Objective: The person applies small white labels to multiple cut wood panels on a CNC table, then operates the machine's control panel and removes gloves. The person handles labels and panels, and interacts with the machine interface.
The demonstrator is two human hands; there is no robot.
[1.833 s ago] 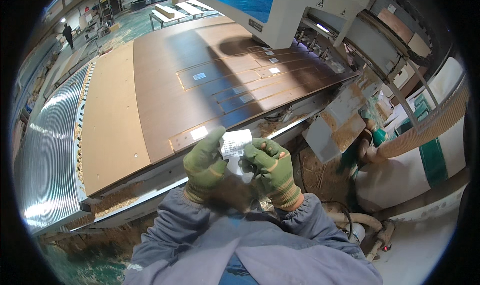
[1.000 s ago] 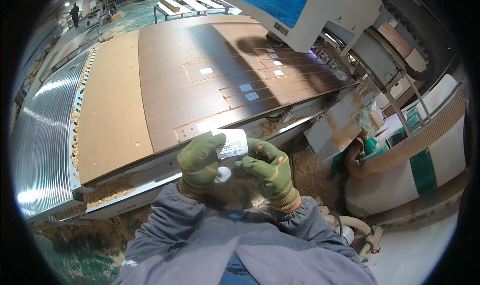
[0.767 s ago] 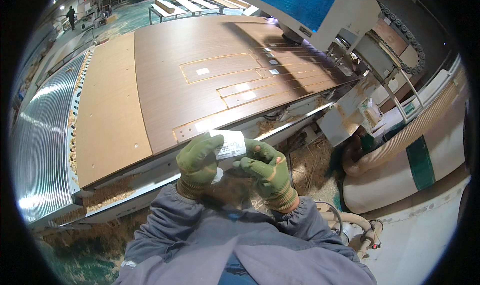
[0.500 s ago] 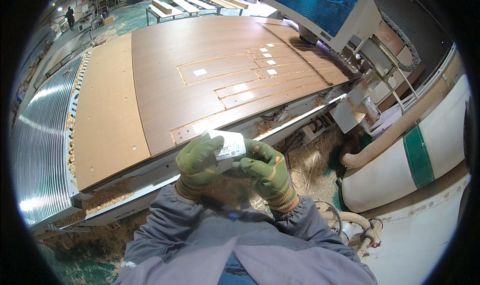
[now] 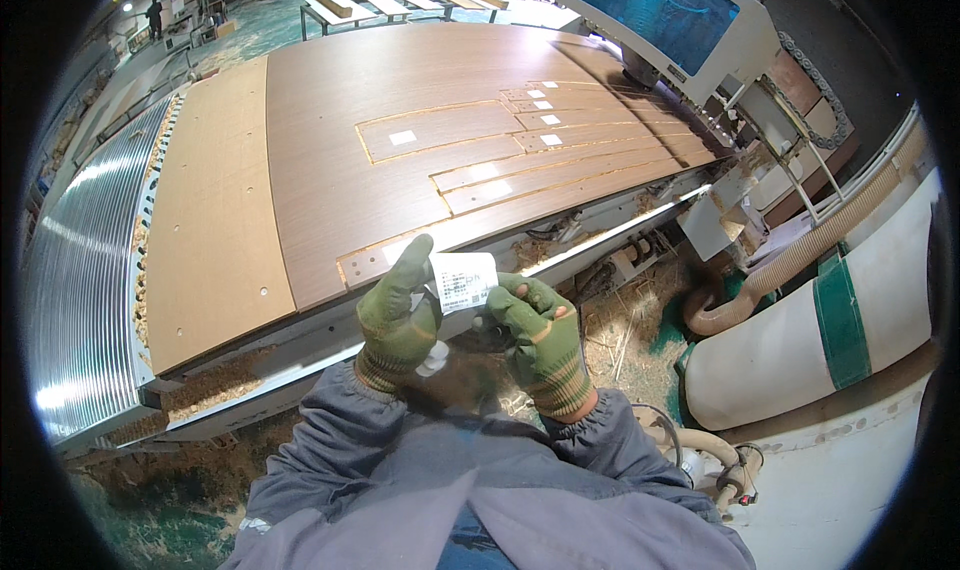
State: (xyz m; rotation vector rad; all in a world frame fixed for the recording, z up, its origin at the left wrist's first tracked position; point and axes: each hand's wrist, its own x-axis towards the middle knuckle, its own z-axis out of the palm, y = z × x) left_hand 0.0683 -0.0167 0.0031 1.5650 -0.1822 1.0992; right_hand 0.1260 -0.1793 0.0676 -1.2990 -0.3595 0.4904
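A white printed label (image 5: 464,282) stands upright between my two gloved hands, above the near edge of the wood-grain board (image 5: 330,90). The fingers of my right hand (image 5: 540,342), in a green knit glove, pinch its right edge. At the label's left edge is my left hand (image 5: 396,320), in a matching glove with its thumb raised. The left fingers are curled and mostly hidden. A piece of white paper (image 5: 433,360) pokes out below the left palm. Cut outlines mark the board, and several white labels (image 5: 402,137) lie on the cut pieces.
A machine head with a blue window (image 5: 655,15) stands over the board's far right. Ribbed metal rollers (image 5: 95,270) are at left, beside a tan panel (image 5: 210,200). A beige hose (image 5: 790,280) and white bag (image 5: 760,380) are at right. Sawdust covers the floor.
My left thumb has lifted off the label and points up. The label is more upright and shows more of its face. White paper has come into sight under my left palm.
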